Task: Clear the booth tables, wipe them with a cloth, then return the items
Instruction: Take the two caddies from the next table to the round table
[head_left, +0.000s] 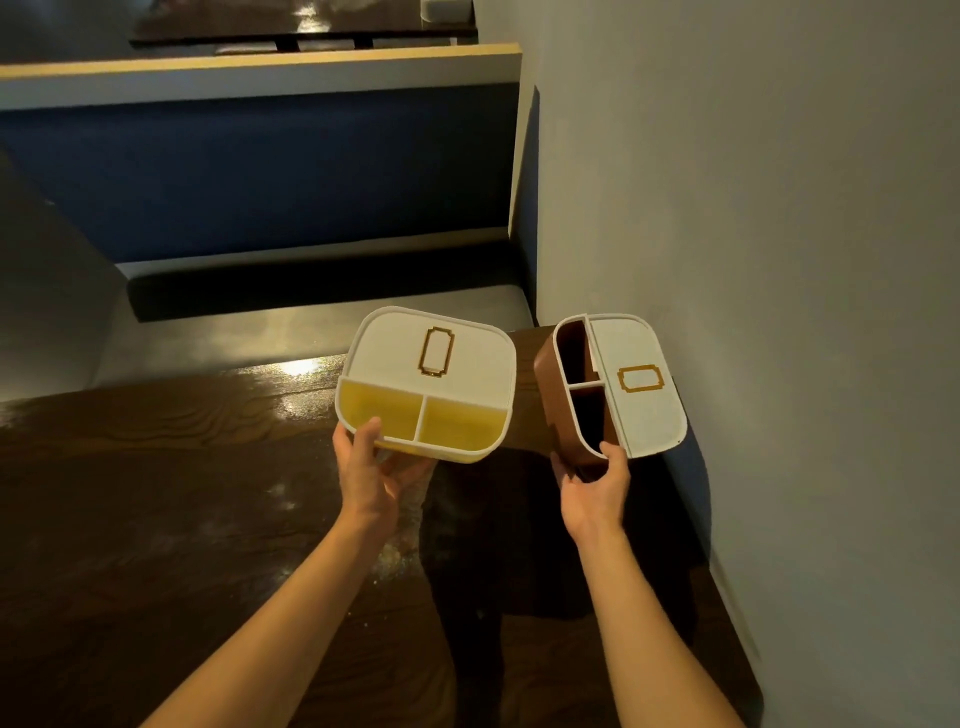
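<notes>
Left hand (371, 467) grips yellow box (426, 382), right hand (592, 480) brown box (613, 384); wall (779, 208) beside, booth seat (311, 322) beyond table (156, 493).

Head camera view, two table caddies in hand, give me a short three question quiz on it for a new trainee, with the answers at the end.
1. True or false: the left hand grips the yellow caddy with the thumb hooked inside an open compartment.
2. Multiple choice: the brown caddy in the right hand is nearest to A) the wall, B) the blue booth backrest, C) the far table.
3. Fill in: each caddy has ___ open compartments beside its white lid.

Key:
1. True.
2. A; it is held on the wall side of the wet, shiny table.
3. Two.
</notes>
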